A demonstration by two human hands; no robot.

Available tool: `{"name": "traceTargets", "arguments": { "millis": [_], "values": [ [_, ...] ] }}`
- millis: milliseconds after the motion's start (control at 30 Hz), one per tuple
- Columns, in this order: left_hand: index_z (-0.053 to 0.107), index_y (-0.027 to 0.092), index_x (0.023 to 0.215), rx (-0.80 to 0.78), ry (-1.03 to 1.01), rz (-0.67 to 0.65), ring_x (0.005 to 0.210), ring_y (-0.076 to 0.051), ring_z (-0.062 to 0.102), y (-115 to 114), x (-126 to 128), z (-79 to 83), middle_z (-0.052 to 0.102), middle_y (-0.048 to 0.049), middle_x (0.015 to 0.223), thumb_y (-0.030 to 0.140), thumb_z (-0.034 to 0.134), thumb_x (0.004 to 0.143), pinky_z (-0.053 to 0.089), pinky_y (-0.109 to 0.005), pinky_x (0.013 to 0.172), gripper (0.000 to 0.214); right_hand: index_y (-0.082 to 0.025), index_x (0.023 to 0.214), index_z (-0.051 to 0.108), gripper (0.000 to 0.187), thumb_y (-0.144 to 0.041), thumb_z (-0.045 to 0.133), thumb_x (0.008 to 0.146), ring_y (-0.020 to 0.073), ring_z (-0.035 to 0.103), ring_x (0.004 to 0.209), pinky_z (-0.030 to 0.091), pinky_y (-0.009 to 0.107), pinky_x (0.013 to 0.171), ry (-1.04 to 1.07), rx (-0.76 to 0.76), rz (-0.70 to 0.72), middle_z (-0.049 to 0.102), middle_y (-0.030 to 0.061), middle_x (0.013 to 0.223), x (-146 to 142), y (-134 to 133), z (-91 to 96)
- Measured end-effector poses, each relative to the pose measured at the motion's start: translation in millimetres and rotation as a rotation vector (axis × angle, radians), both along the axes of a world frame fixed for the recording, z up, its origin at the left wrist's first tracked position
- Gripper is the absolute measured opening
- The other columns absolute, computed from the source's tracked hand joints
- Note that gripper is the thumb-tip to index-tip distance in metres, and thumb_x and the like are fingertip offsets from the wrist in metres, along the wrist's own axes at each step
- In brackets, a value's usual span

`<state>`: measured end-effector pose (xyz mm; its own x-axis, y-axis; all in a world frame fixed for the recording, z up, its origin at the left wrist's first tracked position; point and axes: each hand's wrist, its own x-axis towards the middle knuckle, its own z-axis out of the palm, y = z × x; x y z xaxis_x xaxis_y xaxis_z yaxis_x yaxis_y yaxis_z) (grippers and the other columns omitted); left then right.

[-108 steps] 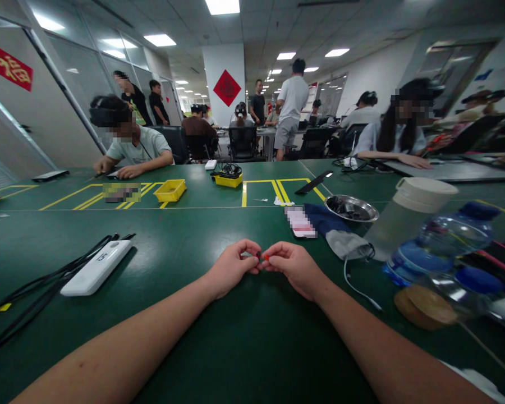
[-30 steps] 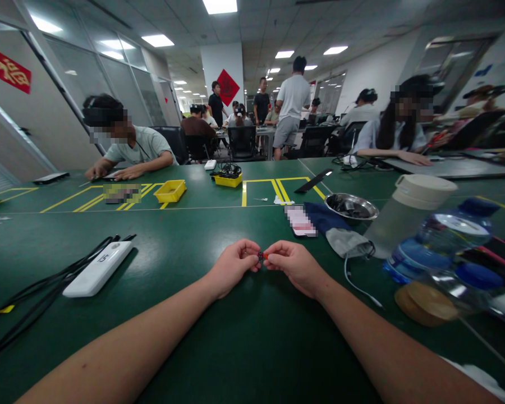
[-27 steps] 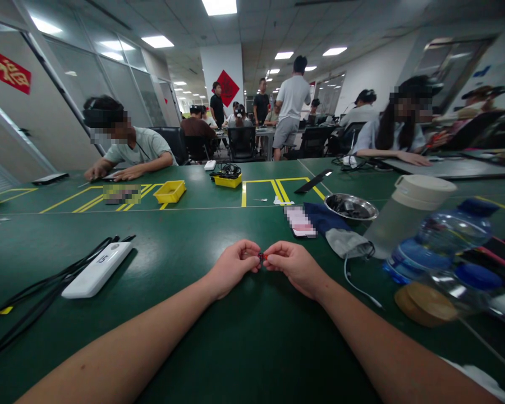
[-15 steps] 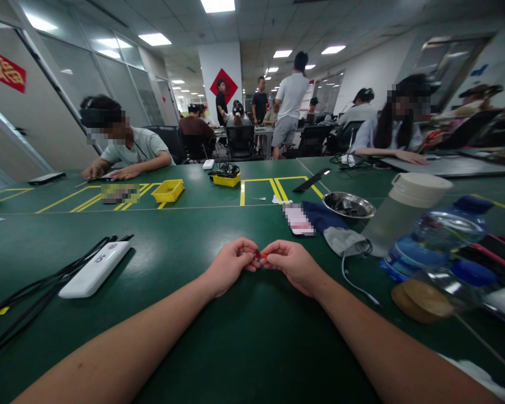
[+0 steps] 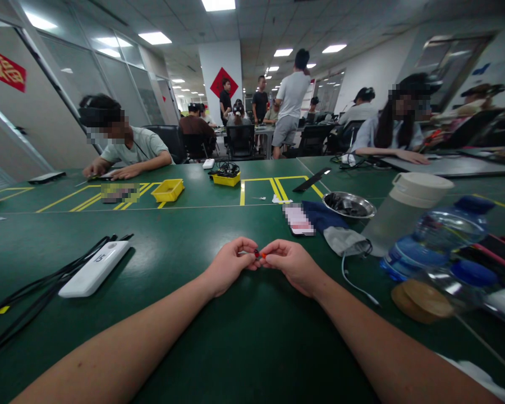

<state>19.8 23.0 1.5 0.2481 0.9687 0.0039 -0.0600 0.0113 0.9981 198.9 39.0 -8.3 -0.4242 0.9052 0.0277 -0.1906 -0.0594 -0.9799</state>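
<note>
My left hand (image 5: 231, 264) and my right hand (image 5: 292, 264) meet at the middle of the green table (image 5: 185, 247), fingers curled and pinched together. Between the fingertips sits a tiny dark and orange-red part (image 5: 258, 255), held from both sides. It is too small to name. Both forearms rest on the table and reach in from the near edge.
A white power bank (image 5: 95, 268) with black cables (image 5: 33, 289) lies at left. At right stand a metal bowl (image 5: 349, 205), a lidded cup (image 5: 398, 210), blue-capped bottles (image 5: 437, 235), a grey pouch (image 5: 345, 241) and a white cord. Yellow trays (image 5: 168, 191) and other seated people are beyond.
My hands stay in the same place, with only slight finger movement on the small part. People in the background have shifted a little.
</note>
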Motion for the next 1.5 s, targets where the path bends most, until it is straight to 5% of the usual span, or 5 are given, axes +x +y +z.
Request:
{"name": "traceTargets", "arguments": {
  "millis": [567, 1067, 1500],
  "values": [
    [0.055, 0.016, 0.096, -0.086, -0.083, 0.039, 0.076, -0.013, 0.066, 3.2, -0.7, -2.9, 0.063, -0.005, 0.086, 0.015, 0.058, 0.077, 0.053, -0.024, 0.069, 0.019, -0.016, 0.085, 0.064, 0.021, -0.025, 0.07, 0.068, 0.0194, 0.067, 0.081, 0.049, 0.038, 0.08, 0.031, -0.031, -0.009, 0.069, 0.0056, 0.083, 0.9, 0.7, -0.4],
    [0.056, 0.015, 0.099, -0.02, -0.062, -0.029, 0.069, -0.012, 0.062, 2.9, -2.0, -2.9, 0.062, -0.0042, 0.082, 0.014, 0.057, 0.075, 0.05, -0.024, 0.063, 0.024, -0.016, 0.084, 0.064, 0.02, -0.022, 0.071, 0.066, 0.0152, 0.063, 0.071, 0.05, 0.032, 0.07, 0.002, -0.017, -0.028, 0.067, 0.0038, 0.079, 0.8, 1.3, -2.0],
    [0.058, 0.015, 0.099, 0.029, 0.02, -0.017, 0.071, -0.011, 0.061, 3.1, -3.5, -4.4, 0.061, -0.0056, 0.092, 0.015, 0.059, 0.074, 0.05, -0.026, 0.066, 0.025, -0.014, 0.082, 0.065, 0.017, -0.022, 0.07, 0.067, 0.0168, 0.066, 0.077, 0.051, 0.035, 0.078, 0.034, -0.09, -0.048, 0.068, 0.0057, 0.081, -0.8, 0.8, 2.6]
  ]
}}
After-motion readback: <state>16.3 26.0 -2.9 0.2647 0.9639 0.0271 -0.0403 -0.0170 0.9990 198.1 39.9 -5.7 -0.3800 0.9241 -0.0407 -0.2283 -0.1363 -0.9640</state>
